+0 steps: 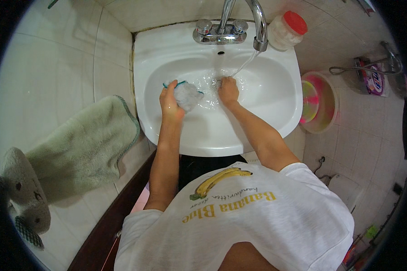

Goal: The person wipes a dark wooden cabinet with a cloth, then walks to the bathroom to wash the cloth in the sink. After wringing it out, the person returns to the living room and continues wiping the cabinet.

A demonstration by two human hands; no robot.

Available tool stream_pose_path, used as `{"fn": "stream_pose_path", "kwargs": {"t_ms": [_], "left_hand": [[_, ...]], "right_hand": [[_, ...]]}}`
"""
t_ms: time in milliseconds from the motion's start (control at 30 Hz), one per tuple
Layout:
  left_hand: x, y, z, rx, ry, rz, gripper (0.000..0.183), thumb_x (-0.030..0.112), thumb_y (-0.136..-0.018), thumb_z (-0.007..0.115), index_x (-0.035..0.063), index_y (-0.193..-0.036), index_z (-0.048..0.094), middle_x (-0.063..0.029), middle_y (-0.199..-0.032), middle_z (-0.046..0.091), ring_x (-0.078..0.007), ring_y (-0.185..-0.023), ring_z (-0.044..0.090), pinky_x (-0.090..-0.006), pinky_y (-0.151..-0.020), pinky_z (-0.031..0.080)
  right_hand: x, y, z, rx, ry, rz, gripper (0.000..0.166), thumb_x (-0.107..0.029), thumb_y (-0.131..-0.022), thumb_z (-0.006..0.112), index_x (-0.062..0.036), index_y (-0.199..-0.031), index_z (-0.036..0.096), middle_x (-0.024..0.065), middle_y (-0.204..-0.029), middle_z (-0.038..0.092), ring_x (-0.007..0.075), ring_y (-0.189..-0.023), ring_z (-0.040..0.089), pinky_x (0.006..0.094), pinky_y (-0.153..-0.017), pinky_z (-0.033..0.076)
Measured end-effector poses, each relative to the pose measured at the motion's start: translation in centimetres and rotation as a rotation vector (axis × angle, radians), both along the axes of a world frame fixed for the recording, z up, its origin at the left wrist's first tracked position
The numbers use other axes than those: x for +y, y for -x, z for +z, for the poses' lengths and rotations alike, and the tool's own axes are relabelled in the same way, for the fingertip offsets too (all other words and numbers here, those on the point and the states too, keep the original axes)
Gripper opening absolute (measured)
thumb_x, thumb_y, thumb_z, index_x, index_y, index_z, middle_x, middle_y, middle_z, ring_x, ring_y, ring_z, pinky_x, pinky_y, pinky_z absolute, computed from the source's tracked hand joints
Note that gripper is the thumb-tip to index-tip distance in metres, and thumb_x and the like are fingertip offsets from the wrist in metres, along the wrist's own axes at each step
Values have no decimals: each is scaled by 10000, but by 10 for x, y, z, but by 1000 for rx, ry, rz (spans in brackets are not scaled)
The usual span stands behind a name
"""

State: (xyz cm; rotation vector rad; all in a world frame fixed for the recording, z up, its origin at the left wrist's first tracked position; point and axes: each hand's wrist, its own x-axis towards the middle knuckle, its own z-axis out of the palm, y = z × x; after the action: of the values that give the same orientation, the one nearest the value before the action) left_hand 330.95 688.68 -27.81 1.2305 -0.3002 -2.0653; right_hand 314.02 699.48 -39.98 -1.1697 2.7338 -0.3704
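Note:
Over the left side of the white washbasin (210, 135), my left hand (170, 101) grips a crumpled, pale wet cloth (187, 96) with teal edging. My right hand (228, 89) is down near the middle of the basin, over the drain area, its fingers bent and partly hidden; whether it holds something cannot be told. Water (247, 63) runs from the curved chrome faucet spout (260, 40) and meets the basin by my right hand, where it ripples and splashes.
Two tap knobs (203, 26) flank the spout's base. A jar with a red lid (295, 23) stands on the basin's back right corner. A green towel (84, 145) hangs at left beside a plush animal head (27, 193). Plastic basins (330, 101) lie beyond the right rim.

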Motion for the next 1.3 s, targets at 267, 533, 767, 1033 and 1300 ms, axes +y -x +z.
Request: {"fn": "stream_pose_path", "kwargs": {"t_ms": [267, 533, 767, 1033, 1300], "left_hand": [[9, -1, -6, -55, 148, -245, 131, 138, -794, 563, 50, -889, 545, -39, -779, 538, -156, -691, 527, -311, -611, 457], [25, 85, 7, 80, 259, -747, 274, 141, -805, 542, 31, -1056, 518, -31, -903, 551, -124, -780, 524, -273, -637, 445], [28, 123, 23, -89, 524, -830, 444, 160, -797, 561, 65, -1207, 418, -68, -1009, 552, -141, -857, 551, -285, -753, 405], [7, 60, -19, -185, 409, -639, 284, 208, -837, 508, 52, -1074, 528, -83, -825, 629, -148, -722, 607, -234, -646, 419], [-4, 1, -12, -247, 366, -419, 192, 149, -839, 496, 21, -962, 566, -97, -770, 622, -146, -663, 592, -223, -606, 425]], "right_hand": [[14, -2, 34, -215, 190, 8, 207, -160, -798, 529, -43, -961, 583, 89, -1017, 541, 245, -971, 504, 344, -801, 437], [44, 28, 101, -1569, 627, -212, 288, -216, -834, 582, -46, -1066, 564, 35, -1017, 580, 117, -924, 522, 277, -813, 413], [74, 118, 170, -915, 486, 10, 212, -76, -720, 617, -31, -920, 566, 29, -880, 588, 154, -842, 546, 300, -768, 444], [135, 90, 164, 207, -716, 1092, 140, -105, -607, 537, -87, -730, 602, 92, -817, 522, 275, -800, 535, 375, -653, 428], [37, -81, 96, -775, -214, 1168, 309, -95, -693, 546, -15, -989, 509, 112, -1103, 450, 299, -999, 461, 390, -818, 386]]}}
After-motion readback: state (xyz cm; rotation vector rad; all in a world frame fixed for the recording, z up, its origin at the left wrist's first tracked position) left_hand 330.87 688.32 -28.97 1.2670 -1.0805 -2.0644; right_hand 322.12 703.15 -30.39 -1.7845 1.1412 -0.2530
